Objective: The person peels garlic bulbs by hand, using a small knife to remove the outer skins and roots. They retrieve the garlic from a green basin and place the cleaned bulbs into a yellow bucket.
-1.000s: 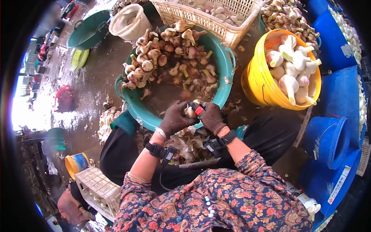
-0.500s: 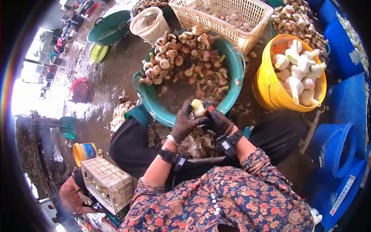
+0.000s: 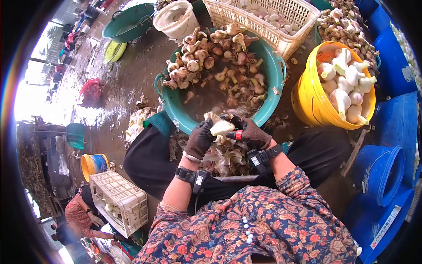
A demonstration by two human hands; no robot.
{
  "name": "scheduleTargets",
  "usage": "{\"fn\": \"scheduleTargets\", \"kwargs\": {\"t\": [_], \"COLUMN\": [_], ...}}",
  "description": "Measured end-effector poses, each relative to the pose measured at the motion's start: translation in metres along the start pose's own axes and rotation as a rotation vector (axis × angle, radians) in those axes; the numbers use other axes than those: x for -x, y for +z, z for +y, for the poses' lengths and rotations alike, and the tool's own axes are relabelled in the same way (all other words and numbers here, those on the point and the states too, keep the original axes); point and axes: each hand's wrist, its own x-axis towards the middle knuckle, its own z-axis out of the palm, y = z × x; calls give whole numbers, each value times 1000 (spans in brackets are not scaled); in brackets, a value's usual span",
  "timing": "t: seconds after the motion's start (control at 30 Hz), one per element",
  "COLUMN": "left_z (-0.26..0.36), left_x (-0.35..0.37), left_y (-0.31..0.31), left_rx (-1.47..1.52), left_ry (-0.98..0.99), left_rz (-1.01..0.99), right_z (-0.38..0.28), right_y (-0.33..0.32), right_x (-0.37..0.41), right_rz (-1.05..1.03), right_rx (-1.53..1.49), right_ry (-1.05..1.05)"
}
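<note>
A pale garlic bulb (image 3: pixel 221 128) sits between my two gloved hands, just above the near rim of the tub. My left hand (image 3: pixel 198 140) is closed around its left side. From the other side, my right hand (image 3: pixel 252 133), with a red band on one finger, pinches at the bulb. Right beyond them is the teal tub (image 3: pixel 169 103), holding murky water and many unpeeled garlic bulbs (image 3: pixel 193 57). Below the hands, loose garlic skins (image 3: pixel 226 159) lie heaped between my legs.
A yellow bucket (image 3: pixel 303 94) of peeled white garlic stands to the right. Behind the tub are a cream crate (image 3: pixel 263 33) with garlic and a white bucket (image 3: pixel 176 22). Blue buckets (image 3: pixel 377 174) line the right. Another person (image 3: pixel 81 215) works at lower left beside a crate (image 3: pixel 121 200).
The bulb has turned from upright to lying sideways between my hands. My left hand has shifted slightly left, and my right hand's fingers have moved over the bulb. The view has tilted a little.
</note>
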Motion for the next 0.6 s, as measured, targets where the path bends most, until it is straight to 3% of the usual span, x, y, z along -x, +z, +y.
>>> {"fn": "scheduleTargets", "kwargs": {"t": [0.03,0.07,0.1,0.13,0.17,0.23,0.3,0.33,0.37,0.43,0.5,0.53,0.6], "left_z": [-5,-5,-7,-9,-9,-9,1,6,10,21,21,21,24], "left_x": [3,7,8,7,6,6,7,9,13,24,33,37,41], "left_y": [-3,-1,-4,-9,-10,-6,-4,-3,-3,-3,-11,-9,2], "left_rx": [-619,-704,-707,-385,-60,-64,-371,-369,-78,503,199,179,158], "left_ry": [453,546,544,252,-36,-5,213,216,78,-207,-219,-236,-264], "left_rz": [-5,113,116,40,-36,-35,9,6,-39,-130,-442,-393,-340], "right_z": [4,3,3,2,3,5,14,25,21,8,6,10,17], "right_y": [1,7,13,17,19,20,19,16,17,4,-10,-9,0], "right_x": [0,-1,-2,0,0,-2,-7,-11,-12,-4,-3,2,-4], "right_rz": [-3,59,123,237,238,273,356,464,544,678,555,476,417], "right_rx": [4,150,292,797,798,1039,999,482,-37,-322,-396,-138,-457], "right_ry": [3,-76,-154,-340,-341,-418,-467,-302,-129,152,239,99,231]}}
